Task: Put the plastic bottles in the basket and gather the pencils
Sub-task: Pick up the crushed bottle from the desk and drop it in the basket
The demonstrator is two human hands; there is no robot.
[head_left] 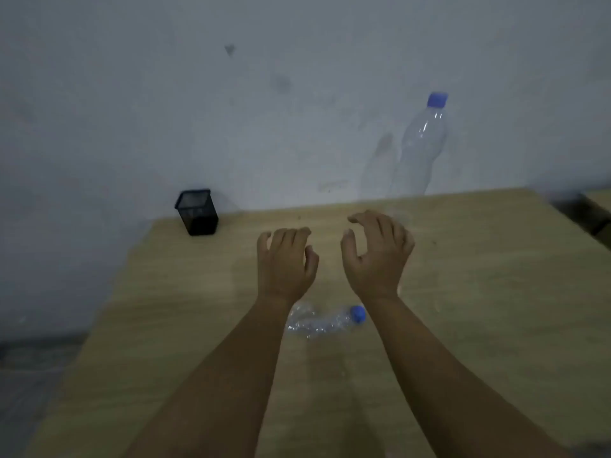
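Observation:
A tall clear plastic bottle (421,147) with a blue cap stands upright at the far edge of the wooden table (496,292), against the wall. A crushed clear bottle (322,322) with a blue cap lies on its side on the table between my forearms. My left hand (286,262) and my right hand (377,252) hover side by side above the table's middle, fingers curled and apart, holding nothing. A small black mesh basket (197,211) stands at the far left corner of the table. I see no pencils.
A pale wall runs right behind the table. The table's left edge drops to a dark floor (29,375). Part of another wooden surface (600,206) shows at the far right.

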